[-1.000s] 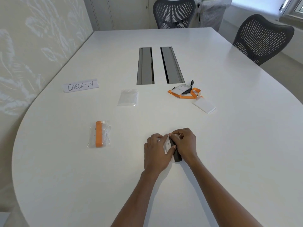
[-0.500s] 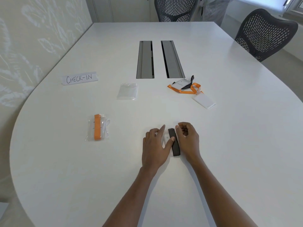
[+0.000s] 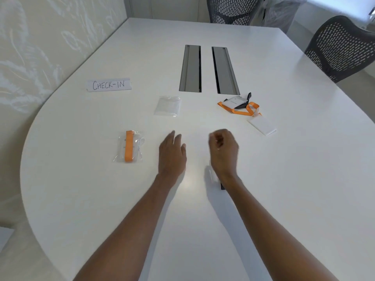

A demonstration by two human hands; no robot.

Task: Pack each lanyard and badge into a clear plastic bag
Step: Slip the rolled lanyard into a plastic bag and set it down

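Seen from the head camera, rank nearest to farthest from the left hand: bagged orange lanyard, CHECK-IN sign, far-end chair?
From the left hand:
1. bagged orange lanyard, just to its left.
2. CHECK-IN sign, farther back on the left.
3. far-end chair, at the very back.

The table (image 3: 284, 179) before me is plain white. My bagged lanyard (image 3: 129, 146) is orange; farther off I see an orange lanyard (image 3: 237, 112) and a black lanyard (image 3: 248, 96). The sign (image 3: 109, 84) is white with black handwriting, the chair (image 3: 343, 47) is dark grey with a dashed mesh, and the wall (image 3: 40, 47) is beige with pale leaf shapes.
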